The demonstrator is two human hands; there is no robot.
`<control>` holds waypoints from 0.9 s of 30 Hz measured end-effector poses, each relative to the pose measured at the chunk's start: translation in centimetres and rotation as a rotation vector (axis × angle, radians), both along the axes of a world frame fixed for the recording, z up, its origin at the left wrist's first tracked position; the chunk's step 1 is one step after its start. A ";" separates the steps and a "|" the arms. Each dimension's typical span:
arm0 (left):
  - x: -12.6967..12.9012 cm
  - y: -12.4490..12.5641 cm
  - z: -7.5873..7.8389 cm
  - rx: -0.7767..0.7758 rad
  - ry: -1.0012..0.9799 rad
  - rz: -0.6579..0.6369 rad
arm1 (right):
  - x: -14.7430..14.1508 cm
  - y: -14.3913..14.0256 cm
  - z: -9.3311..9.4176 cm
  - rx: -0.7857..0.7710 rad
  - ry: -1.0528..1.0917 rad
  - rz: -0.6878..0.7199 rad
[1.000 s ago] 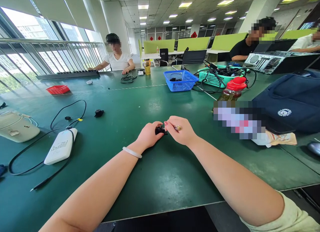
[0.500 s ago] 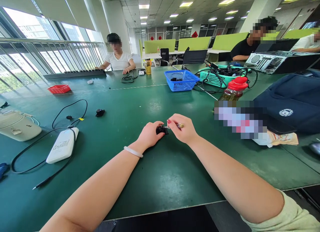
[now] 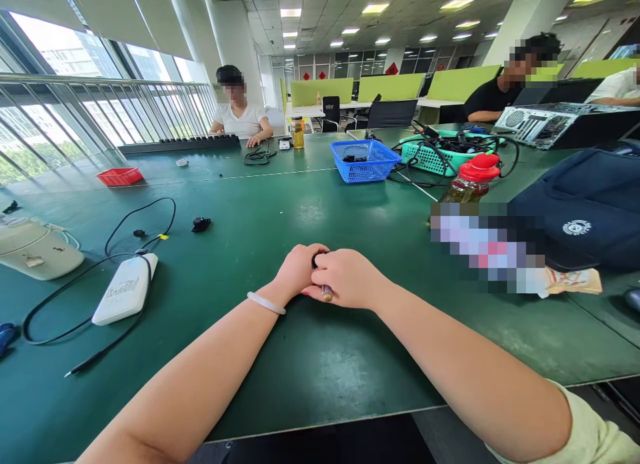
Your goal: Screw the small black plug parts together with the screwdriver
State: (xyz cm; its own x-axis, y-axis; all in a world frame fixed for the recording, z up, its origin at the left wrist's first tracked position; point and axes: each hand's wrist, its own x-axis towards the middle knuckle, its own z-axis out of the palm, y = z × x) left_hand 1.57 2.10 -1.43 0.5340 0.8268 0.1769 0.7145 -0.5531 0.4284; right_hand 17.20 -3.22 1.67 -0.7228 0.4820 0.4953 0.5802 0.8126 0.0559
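My left hand (image 3: 295,272) rests on the green table (image 3: 310,357) and grips a small black part (image 3: 315,259), which is almost hidden between my fingers. My right hand (image 3: 347,277) lies against the left one, curled over the same part. It holds a small tool with a rounded golden handle end (image 3: 327,293) that sticks out under the fingers. A white bracelet (image 3: 265,304) sits on my left wrist.
A white device (image 3: 125,289) with a black cable lies to the left, near another small black part (image 3: 201,224). A blue basket (image 3: 363,161), a teal basket of cables and a red-capped bottle (image 3: 470,179) stand behind; a dark blue bag (image 3: 580,204) is right. Other people sit farther off.
My right hand has turned over and closed in on my left hand, now covering the black part. The tool's handle has swung from pointing right to pointing down toward me.
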 end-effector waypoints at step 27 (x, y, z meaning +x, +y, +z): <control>-0.1 -0.7 0.2 0.037 -0.033 0.005 | 0.8 0.5 -0.5 -0.440 1.020 -0.060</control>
